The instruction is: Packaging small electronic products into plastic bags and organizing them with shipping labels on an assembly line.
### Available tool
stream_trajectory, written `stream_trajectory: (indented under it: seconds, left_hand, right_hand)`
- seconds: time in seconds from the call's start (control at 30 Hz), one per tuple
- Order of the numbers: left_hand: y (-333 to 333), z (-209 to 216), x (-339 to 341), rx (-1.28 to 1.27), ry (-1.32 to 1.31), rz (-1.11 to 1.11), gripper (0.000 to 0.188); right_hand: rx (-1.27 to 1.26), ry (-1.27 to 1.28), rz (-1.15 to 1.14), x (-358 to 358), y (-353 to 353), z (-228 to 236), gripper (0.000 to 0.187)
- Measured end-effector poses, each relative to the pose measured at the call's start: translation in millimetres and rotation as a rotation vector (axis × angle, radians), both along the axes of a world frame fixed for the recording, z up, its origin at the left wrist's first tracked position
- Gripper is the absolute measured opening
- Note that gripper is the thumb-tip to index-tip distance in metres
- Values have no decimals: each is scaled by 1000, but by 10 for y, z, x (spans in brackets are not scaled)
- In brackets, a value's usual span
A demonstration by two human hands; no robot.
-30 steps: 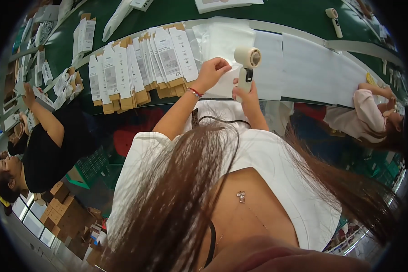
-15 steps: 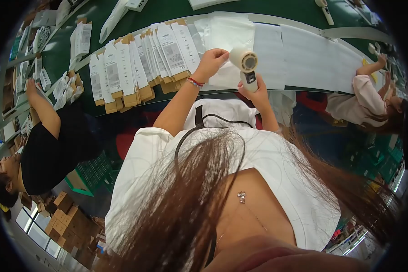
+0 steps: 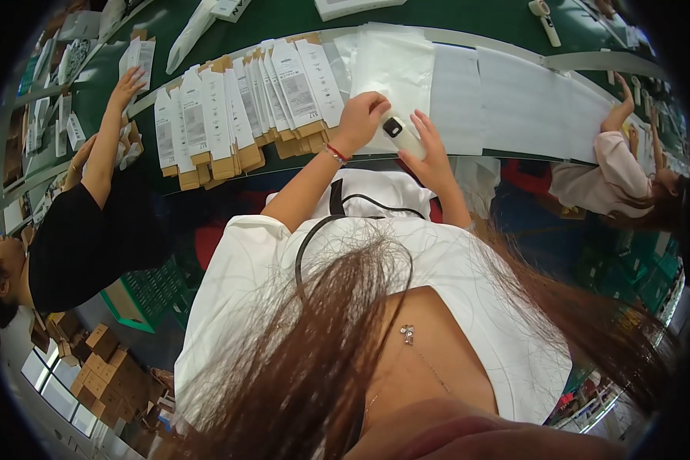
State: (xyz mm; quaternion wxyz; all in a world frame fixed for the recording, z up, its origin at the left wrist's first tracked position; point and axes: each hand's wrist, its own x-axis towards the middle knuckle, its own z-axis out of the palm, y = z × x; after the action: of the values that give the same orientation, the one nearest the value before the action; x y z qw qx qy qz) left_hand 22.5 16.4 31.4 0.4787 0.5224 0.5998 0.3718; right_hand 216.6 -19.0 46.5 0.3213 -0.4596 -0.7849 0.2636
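A white handheld fan [image 3: 408, 140] with a small black window on it is tilted between my two hands, above the near edge of the work table. My right hand [image 3: 431, 152] has it between the thumb below and the raised fingers. My left hand [image 3: 364, 119], with a red band at the wrist, has its bent fingers close to the fan's upper end; what they pinch is hidden. Just beyond lies a stack of clear plastic bags [image 3: 395, 65]. Left of my left hand, flat white-and-brown cartons [image 3: 241, 103] overlap in a row.
White sheets [image 3: 514, 100] cover the table to the right. On the green surface [image 3: 452, 15] beyond are another handheld fan [image 3: 545, 21] and a white box [image 3: 356, 6]. One co-worker in black [image 3: 77, 245] stands left, another in pale clothes [image 3: 613, 184] right.
The fan has turned and tipped, so its round grille no longer shows. My right fingers have spread upward along it. The left co-worker's arm has reached out toward the cartons there.
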Motion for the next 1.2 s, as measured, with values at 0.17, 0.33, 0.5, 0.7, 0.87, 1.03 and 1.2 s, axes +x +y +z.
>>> stream_trajectory:
  seconds: [0.17,0.33,0.5,0.7,0.87,1.03,1.2]
  left_hand:
    - [-144,239,134,503,294,-171,4]
    - [-176,380,65,552,296,-101,2]
    - [-234,393,89,345,195,-67,4]
    - [-201,592,246,201,21,41,3]
    - [-188,810,419,222,-115,-14,3]
    - [-155,1104,594,162,-245,-145,2]
    - [35,1229,651,113,-508,-247,4]
  right_hand:
    - [-990,797,-149,-68,-71,257,57]
    - [-1193,1669,-225,31,-42,63,53]
    - [-923,1299,-276,-84,36,314,50]
    - [-264,272,65,-22,202,418,52]
    - [-765,891,-152,-19,259,503,54]
    - [-281,445,138,26,314,422,60]
    - [-640,622,245,216,450,432,50]
